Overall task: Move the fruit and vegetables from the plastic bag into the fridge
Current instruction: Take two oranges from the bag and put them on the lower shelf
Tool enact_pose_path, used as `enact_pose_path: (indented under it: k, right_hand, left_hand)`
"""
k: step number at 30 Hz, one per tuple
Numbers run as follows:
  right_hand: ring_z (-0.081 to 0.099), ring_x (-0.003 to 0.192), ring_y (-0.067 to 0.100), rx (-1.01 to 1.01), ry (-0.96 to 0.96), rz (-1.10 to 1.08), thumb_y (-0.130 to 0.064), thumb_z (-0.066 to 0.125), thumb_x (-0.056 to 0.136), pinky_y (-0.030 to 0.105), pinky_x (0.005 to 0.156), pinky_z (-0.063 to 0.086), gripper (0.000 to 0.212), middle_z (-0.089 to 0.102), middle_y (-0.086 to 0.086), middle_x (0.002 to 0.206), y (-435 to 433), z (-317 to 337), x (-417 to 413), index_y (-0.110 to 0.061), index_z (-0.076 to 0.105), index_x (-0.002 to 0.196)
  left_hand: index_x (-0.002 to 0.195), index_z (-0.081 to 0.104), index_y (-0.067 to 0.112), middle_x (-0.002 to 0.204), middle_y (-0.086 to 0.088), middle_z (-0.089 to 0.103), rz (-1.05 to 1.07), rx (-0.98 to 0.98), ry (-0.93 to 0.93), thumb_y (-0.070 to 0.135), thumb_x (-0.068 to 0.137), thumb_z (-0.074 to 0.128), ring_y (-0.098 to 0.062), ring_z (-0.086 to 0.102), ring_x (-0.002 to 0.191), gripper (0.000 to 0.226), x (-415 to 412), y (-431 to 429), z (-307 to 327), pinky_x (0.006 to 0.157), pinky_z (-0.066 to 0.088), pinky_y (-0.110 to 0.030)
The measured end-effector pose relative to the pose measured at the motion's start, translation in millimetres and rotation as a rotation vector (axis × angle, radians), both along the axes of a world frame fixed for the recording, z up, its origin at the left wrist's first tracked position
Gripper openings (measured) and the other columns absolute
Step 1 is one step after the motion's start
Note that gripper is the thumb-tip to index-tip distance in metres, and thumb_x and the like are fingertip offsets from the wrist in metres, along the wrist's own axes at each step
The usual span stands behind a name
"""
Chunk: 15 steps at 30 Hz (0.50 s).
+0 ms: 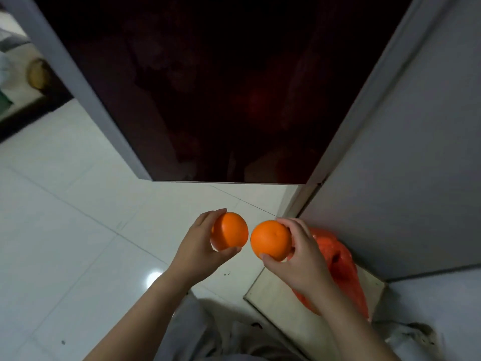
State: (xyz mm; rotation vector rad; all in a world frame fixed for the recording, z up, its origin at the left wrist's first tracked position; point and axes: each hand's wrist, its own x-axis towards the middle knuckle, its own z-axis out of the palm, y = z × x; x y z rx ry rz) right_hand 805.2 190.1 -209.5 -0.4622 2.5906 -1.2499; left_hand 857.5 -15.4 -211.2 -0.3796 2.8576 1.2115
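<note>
My left hand grips an orange, thumb below and fingers over its top. Just to its right, my right hand grips a second orange. The two fruits are side by side, a small gap between them, held above the white tiled floor. Behind my right hand lies the red-orange plastic bag on a pale stool or board, partly hidden by my wrist. Ahead stands the fridge with its dark glossy door facing me; its inside is not visible.
A grey wall or cabinet side rises on the right, close to the bag. White floor tiles spread to the left. At the far left edge sits a yellowish round object. My light trousers fill the bottom.
</note>
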Motion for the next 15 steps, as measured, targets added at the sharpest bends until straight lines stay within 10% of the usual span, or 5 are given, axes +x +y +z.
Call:
enact_pose_path:
  k: [15]
  right_hand:
    - [0.039, 0.113, 0.006, 0.099, -0.034, 0.458, -0.044, 0.072, 0.073, 0.024, 0.087, 0.046, 0.079, 0.025, -0.019, 0.138, -266.2, 0.3, -16.9, -0.041, 0.024, 0.135]
  left_hand:
    - [0.136, 0.034, 0.031, 0.141, 0.004, 0.039, 0.356, 0.008, 0.003, 0.041, 0.068, 0.078, -0.016, 0.043, 0.12, 0.082, 45.9, -228.6, -15.2, 0.087, 0.043, -0.026]
